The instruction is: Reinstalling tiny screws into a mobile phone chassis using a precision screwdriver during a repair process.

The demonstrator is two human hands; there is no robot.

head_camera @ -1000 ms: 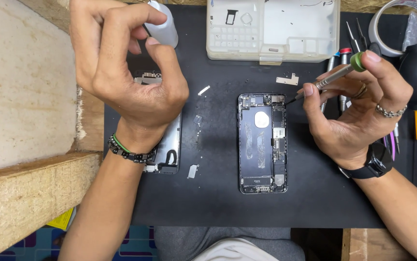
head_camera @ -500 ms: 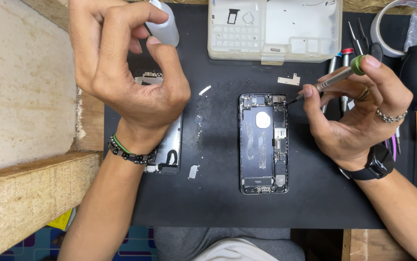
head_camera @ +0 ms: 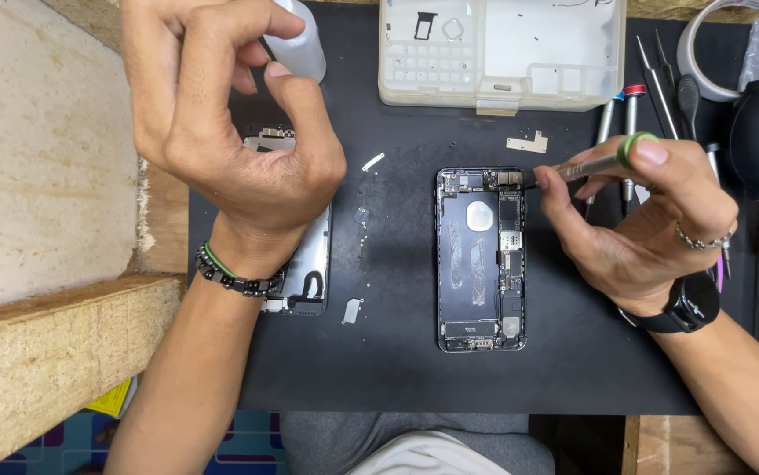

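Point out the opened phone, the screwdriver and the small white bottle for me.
opened phone [head_camera: 481, 264], head view, bare inner back.
screwdriver [head_camera: 586, 165], head view, metal shaft.
small white bottle [head_camera: 302, 54], head view, its side.

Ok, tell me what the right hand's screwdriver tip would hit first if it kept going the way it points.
Probably the opened phone: the right hand aims the screwdriver leftward at its top right corner, tip already at or just above that edge. Height is unclear.
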